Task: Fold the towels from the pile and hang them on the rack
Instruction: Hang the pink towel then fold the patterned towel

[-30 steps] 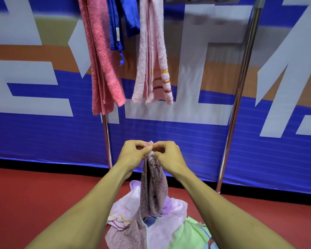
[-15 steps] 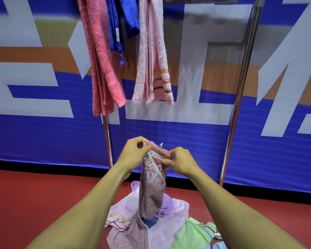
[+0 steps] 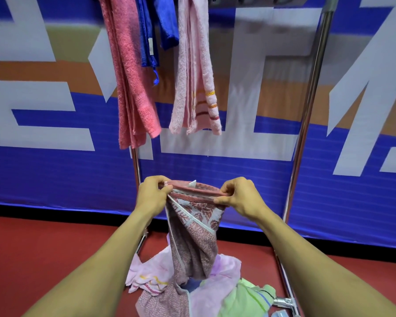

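Terry towel [image 3: 193, 227] was pinched by left hand [image 3: 151, 196] and right hand [image 3: 238, 194], edge stretched between the fingers; unfolding seemed underway, corners needed next.

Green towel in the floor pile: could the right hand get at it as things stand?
Probably not at once: the right hand pinches the mauve patterned towel. The green towel lies uncovered below.
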`<state>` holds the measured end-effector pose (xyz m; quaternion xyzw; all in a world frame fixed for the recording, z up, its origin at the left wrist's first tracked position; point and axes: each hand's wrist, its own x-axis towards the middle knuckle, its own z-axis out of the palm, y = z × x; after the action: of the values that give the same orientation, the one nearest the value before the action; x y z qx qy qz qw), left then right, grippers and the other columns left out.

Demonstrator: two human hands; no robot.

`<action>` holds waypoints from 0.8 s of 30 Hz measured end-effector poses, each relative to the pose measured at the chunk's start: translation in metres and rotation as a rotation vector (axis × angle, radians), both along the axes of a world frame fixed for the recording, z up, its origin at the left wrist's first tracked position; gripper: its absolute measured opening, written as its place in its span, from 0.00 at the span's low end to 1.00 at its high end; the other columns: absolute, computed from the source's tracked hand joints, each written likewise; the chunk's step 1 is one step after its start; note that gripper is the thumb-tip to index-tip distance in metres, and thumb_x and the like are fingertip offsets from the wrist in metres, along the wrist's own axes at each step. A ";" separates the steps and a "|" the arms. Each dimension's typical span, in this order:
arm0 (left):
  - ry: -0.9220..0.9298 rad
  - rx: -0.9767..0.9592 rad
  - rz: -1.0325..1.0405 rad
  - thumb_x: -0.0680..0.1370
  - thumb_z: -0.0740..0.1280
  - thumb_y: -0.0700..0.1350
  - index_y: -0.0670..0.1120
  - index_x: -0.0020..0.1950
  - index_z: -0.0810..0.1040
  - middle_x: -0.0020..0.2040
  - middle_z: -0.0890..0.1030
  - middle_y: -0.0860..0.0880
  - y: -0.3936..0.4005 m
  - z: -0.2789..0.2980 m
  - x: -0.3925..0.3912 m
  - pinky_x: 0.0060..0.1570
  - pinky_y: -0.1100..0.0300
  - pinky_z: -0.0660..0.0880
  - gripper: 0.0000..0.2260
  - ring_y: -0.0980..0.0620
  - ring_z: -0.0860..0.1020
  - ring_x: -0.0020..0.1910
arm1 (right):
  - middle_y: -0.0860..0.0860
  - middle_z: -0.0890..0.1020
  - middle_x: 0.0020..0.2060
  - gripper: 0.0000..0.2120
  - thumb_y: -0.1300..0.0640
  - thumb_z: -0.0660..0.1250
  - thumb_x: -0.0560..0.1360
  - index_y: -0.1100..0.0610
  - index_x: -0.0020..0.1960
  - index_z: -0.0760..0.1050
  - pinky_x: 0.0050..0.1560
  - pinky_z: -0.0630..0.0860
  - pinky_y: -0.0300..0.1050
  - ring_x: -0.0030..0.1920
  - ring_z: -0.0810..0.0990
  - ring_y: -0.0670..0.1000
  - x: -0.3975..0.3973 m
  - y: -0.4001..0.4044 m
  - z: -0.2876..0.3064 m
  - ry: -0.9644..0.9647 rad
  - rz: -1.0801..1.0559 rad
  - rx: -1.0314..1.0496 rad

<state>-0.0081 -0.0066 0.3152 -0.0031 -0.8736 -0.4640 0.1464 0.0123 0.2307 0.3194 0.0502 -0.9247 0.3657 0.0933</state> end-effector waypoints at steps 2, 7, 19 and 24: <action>0.020 0.020 0.011 0.79 0.70 0.40 0.48 0.46 0.83 0.41 0.84 0.49 -0.002 0.001 0.000 0.47 0.58 0.73 0.05 0.50 0.81 0.46 | 0.60 0.82 0.34 0.12 0.53 0.80 0.67 0.61 0.38 0.82 0.35 0.70 0.44 0.33 0.70 0.47 0.001 0.000 0.003 0.016 0.030 0.004; 0.210 0.099 0.096 0.80 0.67 0.39 0.50 0.45 0.81 0.41 0.83 0.51 0.004 0.007 0.002 0.48 0.53 0.78 0.07 0.48 0.81 0.47 | 0.50 0.77 0.30 0.10 0.52 0.76 0.72 0.58 0.38 0.81 0.34 0.68 0.42 0.31 0.70 0.48 0.006 -0.007 0.020 0.186 -0.021 0.130; 0.235 0.263 0.039 0.81 0.64 0.36 0.47 0.45 0.80 0.42 0.85 0.49 0.015 0.012 0.010 0.33 0.53 0.81 0.09 0.48 0.83 0.30 | 0.47 0.79 0.31 0.13 0.52 0.72 0.75 0.52 0.36 0.72 0.38 0.78 0.52 0.35 0.77 0.52 0.007 -0.011 0.020 0.269 -0.154 0.055; 0.151 0.350 0.010 0.82 0.61 0.34 0.39 0.49 0.80 0.43 0.83 0.45 0.022 0.013 0.014 0.27 0.64 0.76 0.08 0.48 0.84 0.29 | 0.48 0.79 0.31 0.12 0.53 0.71 0.75 0.54 0.37 0.72 0.36 0.74 0.51 0.36 0.77 0.54 0.007 -0.014 0.016 0.267 -0.190 0.010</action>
<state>0.0058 0.0151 0.3286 -0.0081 -0.7662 -0.6065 0.2121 0.0194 0.2172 0.3353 0.0112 -0.9065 0.3407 0.2492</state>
